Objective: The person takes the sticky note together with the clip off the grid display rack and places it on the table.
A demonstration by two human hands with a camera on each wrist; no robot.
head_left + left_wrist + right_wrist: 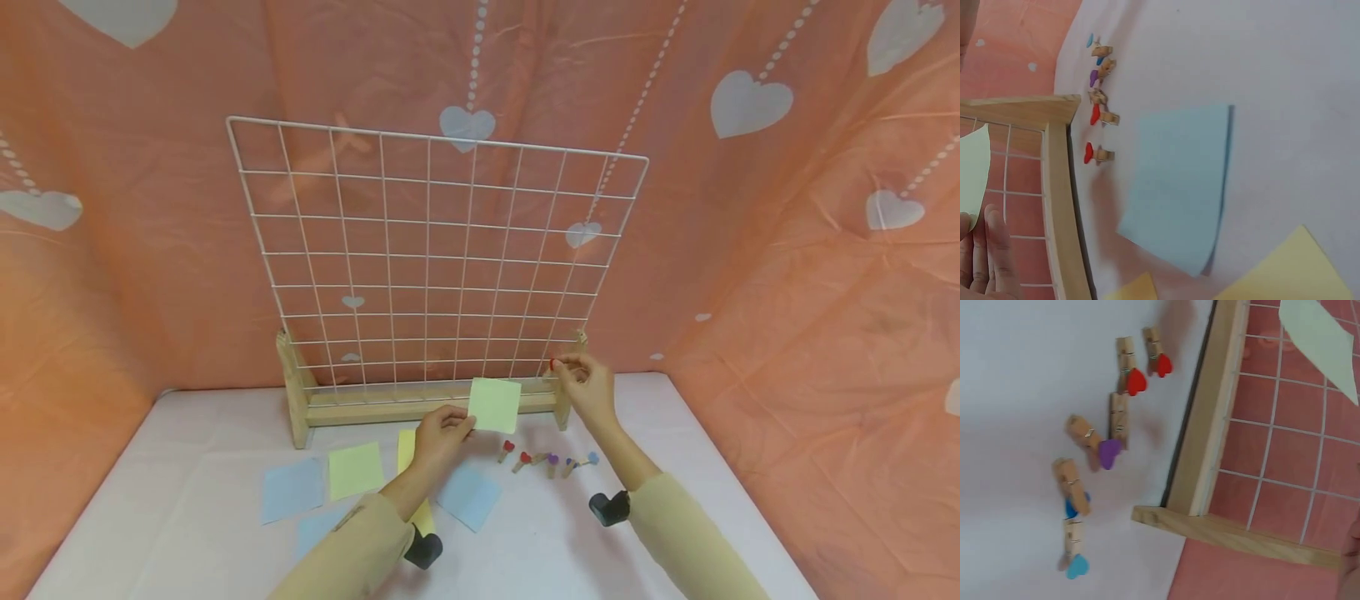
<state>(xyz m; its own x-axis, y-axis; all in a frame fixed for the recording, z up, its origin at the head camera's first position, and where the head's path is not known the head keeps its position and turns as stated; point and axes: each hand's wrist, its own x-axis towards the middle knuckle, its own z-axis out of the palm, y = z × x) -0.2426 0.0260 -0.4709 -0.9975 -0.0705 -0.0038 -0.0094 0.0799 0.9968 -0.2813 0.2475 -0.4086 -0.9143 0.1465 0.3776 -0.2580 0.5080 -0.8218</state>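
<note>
My left hand (442,435) pinches a pale green sticky note (495,405) by its lower left corner, raised in front of the wooden base. In the left wrist view, the fingers (999,240) and the note's edge show at the left. My right hand (588,390) pinches a small clothespin with a red heart (553,364) near the right post; most of it is hidden by the fingers. Behind both hands stands a white wire grid (427,221) in a wooden stand (390,412). Several heart clothespins, red (1136,381), purple (1109,454) and blue (1077,567), lie below the note.
On the white table (195,467) lie a light blue note (469,495) between the forearms, a green note (356,470) and another blue note (292,490) at the left. A yellow note (406,450) is partly behind the left arm. An orange heart-patterned curtain (787,250) surrounds the table.
</note>
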